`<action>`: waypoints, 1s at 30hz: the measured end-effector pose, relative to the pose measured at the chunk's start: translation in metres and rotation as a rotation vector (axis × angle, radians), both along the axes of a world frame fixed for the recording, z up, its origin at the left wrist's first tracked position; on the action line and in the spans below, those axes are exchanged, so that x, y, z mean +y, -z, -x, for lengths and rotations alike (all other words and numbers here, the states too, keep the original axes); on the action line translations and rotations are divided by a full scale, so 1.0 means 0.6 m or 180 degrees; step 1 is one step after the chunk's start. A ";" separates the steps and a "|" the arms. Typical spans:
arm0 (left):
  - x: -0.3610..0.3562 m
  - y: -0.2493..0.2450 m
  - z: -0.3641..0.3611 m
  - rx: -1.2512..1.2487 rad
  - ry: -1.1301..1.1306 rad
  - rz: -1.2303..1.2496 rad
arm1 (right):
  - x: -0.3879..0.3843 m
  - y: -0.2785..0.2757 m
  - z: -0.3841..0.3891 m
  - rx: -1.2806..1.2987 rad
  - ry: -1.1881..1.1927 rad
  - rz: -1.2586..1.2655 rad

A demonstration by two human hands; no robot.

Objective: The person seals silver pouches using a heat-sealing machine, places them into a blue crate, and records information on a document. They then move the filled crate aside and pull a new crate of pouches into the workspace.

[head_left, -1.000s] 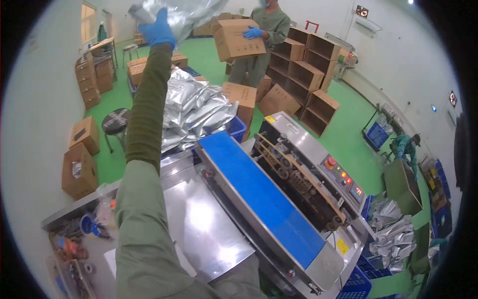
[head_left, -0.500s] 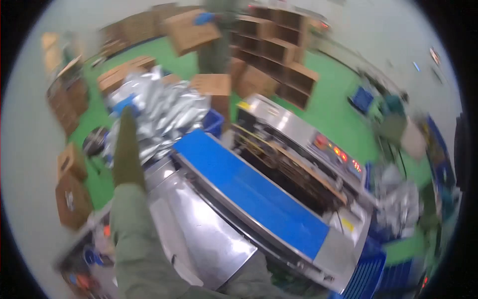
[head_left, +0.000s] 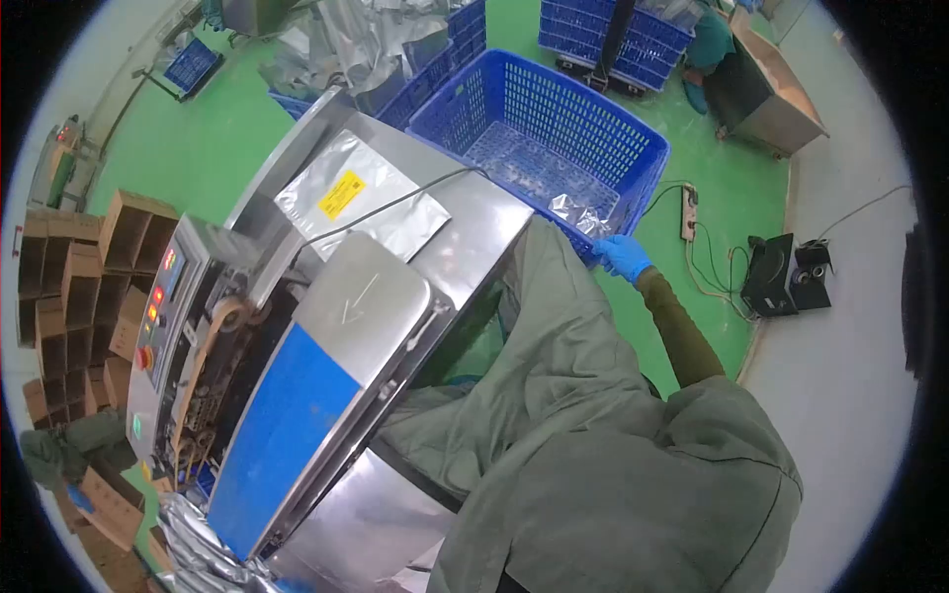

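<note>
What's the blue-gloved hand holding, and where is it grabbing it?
The right hand is at the near rim of the blue crate, beside a silver pouch lying inside. Whether its fingers actually grip either one cannot be told.

Gloved right hand (head_left: 623, 257) at rim of blue crate (head_left: 554, 109), foil pouch (head_left: 583, 212) inside just beside it. Labelled pouch (head_left: 361, 193) lies on sealer (head_left: 356, 296).

There is 1 blue-gloved right hand (head_left: 623, 255), 1 yellow-labelled silver foil pouch (head_left: 361, 193), 1 white power strip (head_left: 686, 210) and 2 black floor boxes (head_left: 770, 277).
</note>
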State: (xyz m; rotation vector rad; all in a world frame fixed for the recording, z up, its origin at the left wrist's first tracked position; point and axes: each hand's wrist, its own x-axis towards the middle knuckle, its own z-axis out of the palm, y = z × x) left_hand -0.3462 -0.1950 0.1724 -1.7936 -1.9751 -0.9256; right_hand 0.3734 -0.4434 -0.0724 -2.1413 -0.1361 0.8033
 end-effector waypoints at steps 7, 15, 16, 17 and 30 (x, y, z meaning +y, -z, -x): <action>-0.096 0.020 -0.151 0.0192 0.0250 0.1157 | 0.042 0.152 -0.247 -0.2027 -0.0534 0.0797; -0.128 0.003 -0.188 0.0499 0.0121 0.2168 | 0.082 0.293 -0.342 -0.1481 -0.1917 0.2227; -0.130 0.003 -0.191 0.0507 -0.0015 0.2327 | 0.086 0.286 -0.353 -0.1524 -0.1821 0.2223; -0.131 0.010 -0.191 0.0486 -0.0245 0.2666 | 0.086 0.277 -0.359 -0.1537 -0.1831 0.2201; -0.099 0.082 -0.233 -0.1635 0.0337 0.2281 | 0.205 -0.008 -0.349 -0.1845 -0.1497 0.1601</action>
